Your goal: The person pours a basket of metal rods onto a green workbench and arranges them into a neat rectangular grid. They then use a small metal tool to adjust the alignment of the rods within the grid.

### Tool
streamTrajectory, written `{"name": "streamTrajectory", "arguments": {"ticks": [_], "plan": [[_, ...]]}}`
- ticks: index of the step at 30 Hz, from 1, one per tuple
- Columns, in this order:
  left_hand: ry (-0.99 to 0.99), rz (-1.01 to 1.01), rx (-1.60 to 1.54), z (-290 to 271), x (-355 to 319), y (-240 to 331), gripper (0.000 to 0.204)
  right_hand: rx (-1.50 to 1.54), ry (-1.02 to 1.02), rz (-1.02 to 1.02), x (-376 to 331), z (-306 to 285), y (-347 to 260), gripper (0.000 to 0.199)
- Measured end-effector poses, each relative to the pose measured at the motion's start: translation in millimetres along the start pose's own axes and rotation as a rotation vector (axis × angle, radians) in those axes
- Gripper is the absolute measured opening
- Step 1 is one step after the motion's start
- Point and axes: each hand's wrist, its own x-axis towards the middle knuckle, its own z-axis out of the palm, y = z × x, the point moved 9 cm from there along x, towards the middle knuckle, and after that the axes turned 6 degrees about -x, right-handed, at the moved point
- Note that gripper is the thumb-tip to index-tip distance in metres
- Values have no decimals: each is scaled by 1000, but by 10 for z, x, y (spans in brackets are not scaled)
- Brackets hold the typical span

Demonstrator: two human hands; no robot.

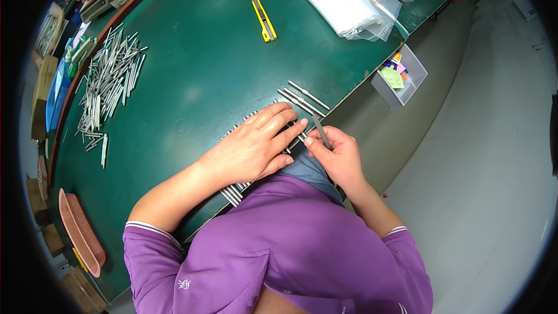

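My left hand [256,142] lies over a row of slim metal rods [231,195] lined up along the edge of the green table [197,87]. Its fingers are stretched out and slightly apart, resting on the rods and hiding most of them. Just past the table edge, my right hand [340,154] pinches a flat grey metal strip [321,129], perhaps a file. The strip's upper end reaches beside the rods near my left fingertips. Beyond my fingers, a few separate rods [299,102] lie side by side at the edge.
A large loose pile of metal rods [110,81] lies at the left. Farther back are a yellow utility knife [264,18] and clear plastic bags [343,6]. A grey bin [401,94] sits below the right edge. A pink basket [81,232] stands at the near left.
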Motion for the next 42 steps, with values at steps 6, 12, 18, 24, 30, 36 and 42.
{"name": "streamTrajectory", "arguments": {"ticks": [6,12,18,24,30,36,42], "plan": [[36,48,-81,-41,-28,-68,61,29,-9,-6,66,-28,131,12],[50,77,-82,-42,-41,-71,57,68,29,-25,44,-57,133,10],[48,71,-78,-37,-41,-79,59,-5,169,-173,-24,-105,-32,8],[60,64,-88,-34,-44,-78,61,-188,193,-165,-42,-116,-97,10],[43,57,-76,-35,-43,-76,62,-83,115,-135,-10,-100,2,18],[43,54,-92,-38,-47,-76,61,103,-23,-54,-74,-94,66,25],[46,62,-87,-41,-46,-67,62,107,-103,-22,-71,22,95,24]]}}
